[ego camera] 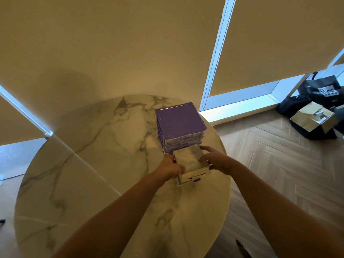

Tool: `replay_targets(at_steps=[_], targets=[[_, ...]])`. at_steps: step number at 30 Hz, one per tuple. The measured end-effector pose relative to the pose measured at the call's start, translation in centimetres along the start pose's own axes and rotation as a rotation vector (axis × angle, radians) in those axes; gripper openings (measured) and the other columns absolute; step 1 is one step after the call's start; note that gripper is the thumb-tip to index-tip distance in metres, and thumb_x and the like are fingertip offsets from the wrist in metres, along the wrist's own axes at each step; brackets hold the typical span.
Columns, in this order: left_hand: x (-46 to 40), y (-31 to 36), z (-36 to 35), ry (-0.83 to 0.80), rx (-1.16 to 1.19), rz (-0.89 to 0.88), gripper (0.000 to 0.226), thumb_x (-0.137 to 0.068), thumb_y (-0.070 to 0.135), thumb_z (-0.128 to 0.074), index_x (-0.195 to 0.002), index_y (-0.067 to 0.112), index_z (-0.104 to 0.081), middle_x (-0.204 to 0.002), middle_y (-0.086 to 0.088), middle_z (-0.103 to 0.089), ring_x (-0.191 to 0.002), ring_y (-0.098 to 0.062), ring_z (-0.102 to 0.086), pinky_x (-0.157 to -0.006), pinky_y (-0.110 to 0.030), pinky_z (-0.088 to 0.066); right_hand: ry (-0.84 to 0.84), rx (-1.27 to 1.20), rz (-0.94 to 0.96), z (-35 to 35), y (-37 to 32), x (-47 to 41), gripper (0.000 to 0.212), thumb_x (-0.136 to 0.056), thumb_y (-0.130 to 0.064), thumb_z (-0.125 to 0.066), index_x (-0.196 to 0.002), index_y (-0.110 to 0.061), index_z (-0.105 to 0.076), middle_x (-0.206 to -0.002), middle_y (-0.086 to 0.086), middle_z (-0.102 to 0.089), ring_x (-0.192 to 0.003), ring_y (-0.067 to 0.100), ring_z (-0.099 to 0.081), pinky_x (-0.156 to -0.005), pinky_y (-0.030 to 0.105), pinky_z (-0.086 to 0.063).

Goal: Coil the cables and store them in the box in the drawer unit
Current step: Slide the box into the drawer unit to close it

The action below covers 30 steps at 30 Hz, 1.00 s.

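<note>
Both hands meet at the lowest drawer (192,172) of the purple drawer unit (179,121). That drawer is pulled out toward six o'clock, and a flat grey box (189,158) sits in it. Fingers of the left hand (170,169) are curled round the box's near-left corner at about nine o'clock of it. At three o'clock the right hand (216,161) grips the opposite side, fingertips on the box's far corner. No cables show; whether any lie inside the box cannot be told.

Set toward two o'clock on the round table (104,164), the unit stands close to the rim there. Its right side nearly overhangs the drop to the floor. Wide bare tabletop opens from seven to eleven o'clock, left of the forearms.

White marble with grey veining makes up the tabletop, glossy and smooth. Beyond the rim at three o'clock lies herringbone wood flooring (279,164). Cream roller blinds (130,43) fill the wall from ten to one o'clock, and a bead chain (214,58) hangs beside a bright window strip. Dark bags (316,90) and an open cardboard carton (314,117) sit on the floor at two o'clock.

The unit is a squat square stack with a flat matte purple top and translucent drawer fronts.
</note>
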<state>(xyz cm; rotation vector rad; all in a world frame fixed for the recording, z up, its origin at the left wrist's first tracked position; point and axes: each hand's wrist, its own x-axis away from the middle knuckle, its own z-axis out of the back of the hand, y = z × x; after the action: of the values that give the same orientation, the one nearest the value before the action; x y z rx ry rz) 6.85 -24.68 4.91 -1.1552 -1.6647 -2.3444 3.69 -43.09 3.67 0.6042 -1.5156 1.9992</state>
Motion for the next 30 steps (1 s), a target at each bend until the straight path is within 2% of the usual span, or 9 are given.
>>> replay_targets(at_steps=[4,7,12,15,19,24,30], targets=[[-0.3,-0.3,-0.7,0.041,-0.047,-0.032,0.038,-0.079,-0.006,-0.065,-0.114,0.009,-0.059,-0.117,-0.01,-0.064,-0.107,-0.028,-0.062,-0.078,-0.035,-0.055,0.014,-0.012,0.021,0.2,0.5,0.3,0.06,-0.091,-0.012,-0.059,-0.144,-0.023,-0.032,-0.134,0.01,-0.044,-0.113,0.03,-0.052,-0.084,0.038,-0.052],[-0.7,-0.5,-0.9,0.087,-0.032,-0.042,0.036,-0.083,0.0,-0.063,-0.117,0.01,-0.059,-0.116,-0.009,-0.064,-0.104,-0.028,-0.063,-0.079,-0.038,-0.057,0.027,-0.027,0.043,0.2,0.6,0.3,0.056,-0.093,-0.017,-0.058,-0.143,-0.024,-0.033,-0.134,0.009,-0.046,-0.111,0.029,-0.053,-0.084,0.037,-0.052],[-1.0,-1.0,-1.1,0.111,-0.036,-0.072,0.039,-0.082,-0.005,-0.063,-0.119,0.005,-0.058,-0.115,-0.008,-0.062,-0.106,-0.027,-0.061,-0.089,-0.041,-0.054,0.056,-0.004,0.07,0.0,1.1,0.4,0.053,-0.094,-0.018,-0.056,-0.142,-0.023,-0.032,-0.135,0.007,-0.044,-0.111,0.026,-0.051,-0.085,0.036,-0.05],[-1.5,-1.6,-1.3,0.107,-0.063,-0.083,0.05,-0.076,-0.001,-0.069,-0.124,0.005,-0.055,-0.121,-0.008,-0.059,-0.109,-0.025,-0.058,-0.091,-0.044,-0.054,0.078,-0.035,0.084,0.0,1.4,0.6,0.054,-0.094,-0.015,-0.054,-0.142,-0.023,-0.031,-0.134,0.008,-0.042,-0.111,0.026,-0.049,-0.086,0.036,-0.05],[-5.2,-4.8,-1.4,0.155,-0.19,-0.09,0.074,-0.053,0.025,-0.072,-0.122,0.01,-0.052,-0.125,-0.008,-0.054,-0.11,-0.02,-0.058,-0.091,-0.038,-0.055,0.064,-0.049,0.097,0.0,1.7,0.8,0.056,-0.094,-0.012,-0.054,-0.143,-0.022,-0.03,-0.126,0.007,-0.045,-0.111,0.028,-0.05,-0.087,0.037,-0.05],[-2.3,-3.2,-1.3,0.167,-0.315,-0.127,0.057,-0.073,0.007,-0.073,-0.121,0.008,-0.042,-0.127,-0.007,-0.044,-0.111,-0.02,-0.053,-0.094,-0.035,-0.051,0.059,-0.056,0.109,0.0,2.1,0.9,0.057,-0.093,-0.007,-0.055,-0.142,-0.021,-0.029,-0.131,0.011,-0.044,-0.115,0.03,-0.05,-0.093,0.041,-0.05],[-2.0,-3.3,-1.2,0.198,-0.343,-0.137,0.05,-0.085,0.006,-0.065,-0.125,0.005,-0.036,-0.128,-0.008,-0.036,-0.115,-0.022,-0.048,-0.098,-0.031,-0.043,0.059,0.025,0.129,-0.1,2.0,0.7,0.058,-0.094,-0.011,-0.055,-0.145,-0.022,-0.028,-0.125,0.003,-0.044,-0.112,0.024,-0.049,-0.09,0.037,-0.05]])
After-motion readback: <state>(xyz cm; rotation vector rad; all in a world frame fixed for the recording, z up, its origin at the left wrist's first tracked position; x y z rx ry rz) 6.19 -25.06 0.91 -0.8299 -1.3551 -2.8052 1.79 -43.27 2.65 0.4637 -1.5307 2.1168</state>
